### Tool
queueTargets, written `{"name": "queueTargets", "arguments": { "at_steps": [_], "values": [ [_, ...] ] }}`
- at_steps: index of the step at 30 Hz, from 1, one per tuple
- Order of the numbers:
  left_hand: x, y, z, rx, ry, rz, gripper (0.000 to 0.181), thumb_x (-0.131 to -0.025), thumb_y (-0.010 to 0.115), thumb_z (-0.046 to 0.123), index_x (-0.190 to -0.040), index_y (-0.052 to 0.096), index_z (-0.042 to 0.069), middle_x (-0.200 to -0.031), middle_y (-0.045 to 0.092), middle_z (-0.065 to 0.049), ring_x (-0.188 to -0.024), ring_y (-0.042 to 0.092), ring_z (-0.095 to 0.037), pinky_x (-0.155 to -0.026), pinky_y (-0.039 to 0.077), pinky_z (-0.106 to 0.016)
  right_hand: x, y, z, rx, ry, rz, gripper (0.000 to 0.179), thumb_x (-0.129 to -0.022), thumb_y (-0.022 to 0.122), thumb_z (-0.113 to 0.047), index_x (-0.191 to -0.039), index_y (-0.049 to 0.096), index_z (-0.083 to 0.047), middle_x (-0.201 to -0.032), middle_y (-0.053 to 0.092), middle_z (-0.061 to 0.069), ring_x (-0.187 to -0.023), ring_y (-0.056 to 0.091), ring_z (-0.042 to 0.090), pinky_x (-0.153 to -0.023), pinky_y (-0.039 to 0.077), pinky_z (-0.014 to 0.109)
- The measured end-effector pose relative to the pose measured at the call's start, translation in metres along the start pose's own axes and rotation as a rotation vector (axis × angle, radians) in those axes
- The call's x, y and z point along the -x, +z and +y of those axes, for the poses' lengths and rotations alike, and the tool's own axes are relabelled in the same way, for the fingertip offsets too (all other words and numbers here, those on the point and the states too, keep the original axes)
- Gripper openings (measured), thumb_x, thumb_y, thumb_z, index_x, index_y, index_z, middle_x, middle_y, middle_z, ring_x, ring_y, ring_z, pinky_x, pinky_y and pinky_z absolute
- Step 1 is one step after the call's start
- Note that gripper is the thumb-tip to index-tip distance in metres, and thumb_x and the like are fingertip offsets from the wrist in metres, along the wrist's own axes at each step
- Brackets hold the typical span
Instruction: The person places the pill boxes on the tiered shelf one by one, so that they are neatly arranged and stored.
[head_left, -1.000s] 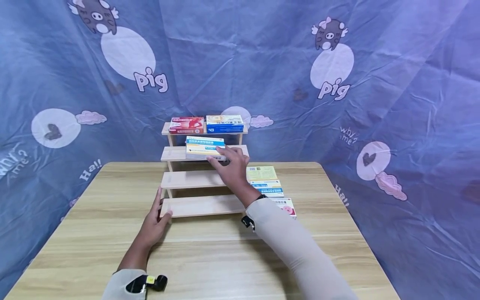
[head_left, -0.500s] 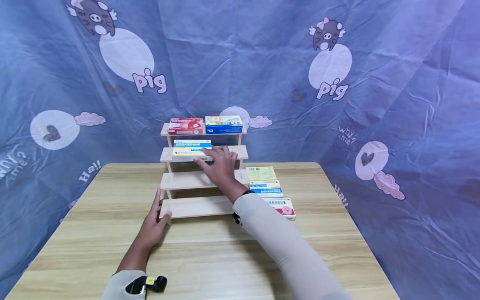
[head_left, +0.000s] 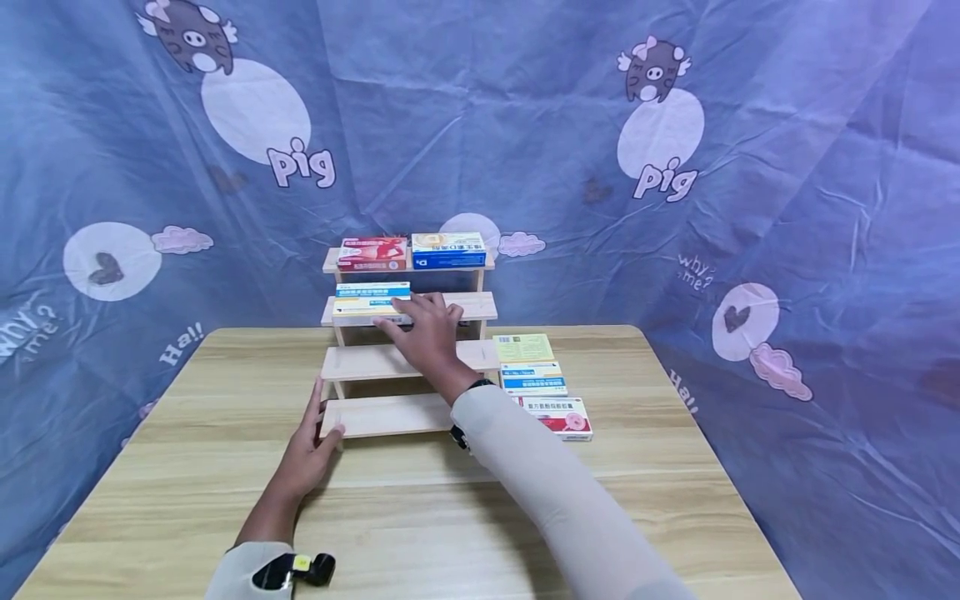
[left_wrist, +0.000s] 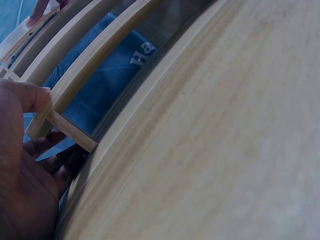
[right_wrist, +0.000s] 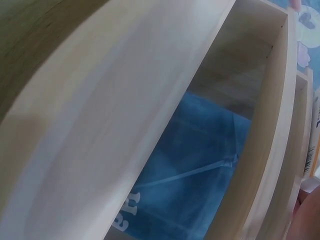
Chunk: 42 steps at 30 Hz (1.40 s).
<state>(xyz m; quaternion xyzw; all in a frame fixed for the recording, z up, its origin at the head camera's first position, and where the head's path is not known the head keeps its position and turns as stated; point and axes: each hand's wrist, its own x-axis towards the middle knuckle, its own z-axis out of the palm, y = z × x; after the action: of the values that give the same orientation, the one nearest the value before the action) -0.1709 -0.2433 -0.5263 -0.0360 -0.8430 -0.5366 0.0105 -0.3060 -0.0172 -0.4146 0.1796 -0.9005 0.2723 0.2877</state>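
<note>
A wooden four-step display rack (head_left: 393, 417) stands on the table. My left hand (head_left: 306, 457) grips the left end of its lowest step; in the left wrist view the thumb (left_wrist: 35, 95) lies on the plank and the other fingers are below. On the second step from the top, at its left end, is a white medicine box (head_left: 363, 304) with blue and yellow bands. My right hand (head_left: 427, 335) pinches this box by its right end, thumb in front and fingers on top. Only a sliver of the box (right_wrist: 314, 142) appears in the right wrist view.
On the top step lie a red medicine box (head_left: 372, 255) and a blue-and-white box (head_left: 448, 251). Right of the rack, a yellow-green box (head_left: 522, 347), a blue-and-white box (head_left: 534, 380) and a red-and-white box (head_left: 557, 417) lie in a column. A blue patterned cloth (head_left: 480, 125) hangs behind.
My right hand has carried the white medicine box leftward and slightly down, to the left end of the second step from the top. My left hand has stayed at the lowest step.
</note>
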Motion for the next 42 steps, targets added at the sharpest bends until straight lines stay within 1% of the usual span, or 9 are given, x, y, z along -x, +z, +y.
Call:
{"name": "queueTargets", "arguments": {
  "at_steps": [3,6,10,14,22,29,32,35,42],
  "values": [
    [-0.0012,0.0011,-0.0001,0.001,-0.003,0.000,0.088,-0.116,0.053,0.019,-0.176,-0.009,0.035,-0.174,0.026,-0.034,-0.152,0.045,-0.056,-0.097,0.044,-0.013,-0.0003,0.0016,-0.0010,0.018,-0.002,-0.001,0.052,-0.096,0.077,-0.061,-0.136,0.079,-0.027,-0.141,0.077,0.002,-0.130,0.064,0.023,-0.100,0.040,0.054],
    [-0.0018,0.0016,-0.0005,0.009,0.000,0.003,0.088,-0.116,0.053,0.018,-0.176,-0.009,0.036,-0.174,0.026,-0.034,-0.152,0.046,-0.055,-0.097,0.043,-0.011,-0.0005,0.0032,-0.0019,0.038,0.001,-0.003,0.052,-0.097,0.076,-0.061,-0.136,0.079,-0.027,-0.142,0.077,0.001,-0.130,0.064,0.022,-0.100,0.040,0.053],
    [-0.0011,0.0011,-0.0007,0.018,-0.007,0.002,0.089,-0.115,0.054,0.015,-0.177,-0.009,0.033,-0.173,0.027,-0.034,-0.150,0.048,-0.055,-0.095,0.044,-0.010,-0.0005,0.0056,-0.0024,0.074,0.000,-0.017,0.053,-0.098,0.074,-0.063,-0.137,0.078,-0.028,-0.143,0.076,0.001,-0.128,0.064,0.021,-0.100,0.040,0.053],
    [-0.0007,0.0005,-0.0006,0.016,-0.006,0.001,0.091,-0.115,0.055,0.015,-0.177,-0.009,0.031,-0.172,0.028,-0.034,-0.150,0.049,-0.054,-0.095,0.044,-0.010,-0.0001,0.0070,-0.0023,0.101,0.000,-0.010,0.054,-0.098,0.073,-0.065,-0.138,0.078,-0.029,-0.143,0.076,0.001,-0.128,0.064,0.021,-0.099,0.039,0.053],
    [-0.0014,0.0002,-0.0040,0.007,-0.007,0.006,0.092,-0.115,0.055,0.013,-0.176,-0.010,0.034,-0.172,0.030,-0.033,-0.149,0.051,-0.052,-0.095,0.043,-0.009,-0.0011,0.0098,-0.0014,0.119,-0.030,0.001,0.055,-0.098,0.072,-0.066,-0.139,0.077,-0.028,-0.144,0.075,0.002,-0.126,0.065,0.024,-0.099,0.039,0.055],
    [-0.0005,0.0005,-0.0037,0.013,0.005,0.007,0.092,-0.115,0.055,0.014,-0.176,-0.010,0.035,-0.172,0.030,-0.033,-0.149,0.050,-0.052,-0.095,0.042,-0.009,-0.0011,0.0090,-0.0024,0.133,-0.022,-0.012,0.057,-0.098,0.071,-0.067,-0.140,0.076,-0.027,-0.144,0.075,0.001,-0.128,0.065,0.024,-0.100,0.039,0.056],
    [-0.0003,0.0003,-0.0029,0.012,0.003,0.006,0.092,-0.114,0.055,0.013,-0.176,-0.009,0.034,-0.171,0.031,-0.033,-0.148,0.051,-0.052,-0.095,0.043,-0.009,-0.0012,0.0092,-0.0028,0.141,-0.015,-0.011,0.060,-0.098,0.072,-0.068,-0.140,0.075,-0.025,-0.141,0.077,-0.001,-0.125,0.065,0.023,-0.099,0.039,0.056],
    [-0.0005,0.0002,-0.0030,0.010,0.006,0.007,0.092,-0.114,0.056,0.013,-0.177,-0.009,0.033,-0.170,0.033,-0.033,-0.147,0.052,-0.051,-0.095,0.043,-0.010,-0.0024,0.0092,-0.0027,0.159,0.004,-0.017,0.063,-0.097,0.071,-0.070,-0.137,0.074,-0.022,-0.133,0.080,-0.004,-0.120,0.065,0.022,-0.098,0.039,0.055],
    [-0.0004,-0.0005,-0.0018,0.008,0.000,0.003,0.092,-0.114,0.055,0.014,-0.177,-0.009,0.032,-0.171,0.032,-0.033,-0.147,0.052,-0.051,-0.095,0.042,-0.009,-0.0039,0.0088,-0.0039,0.174,0.037,-0.026,0.060,-0.094,0.072,-0.073,-0.119,0.071,-0.019,-0.111,0.082,-0.003,-0.116,0.064,0.021,-0.100,0.038,0.057]
  ]
}}
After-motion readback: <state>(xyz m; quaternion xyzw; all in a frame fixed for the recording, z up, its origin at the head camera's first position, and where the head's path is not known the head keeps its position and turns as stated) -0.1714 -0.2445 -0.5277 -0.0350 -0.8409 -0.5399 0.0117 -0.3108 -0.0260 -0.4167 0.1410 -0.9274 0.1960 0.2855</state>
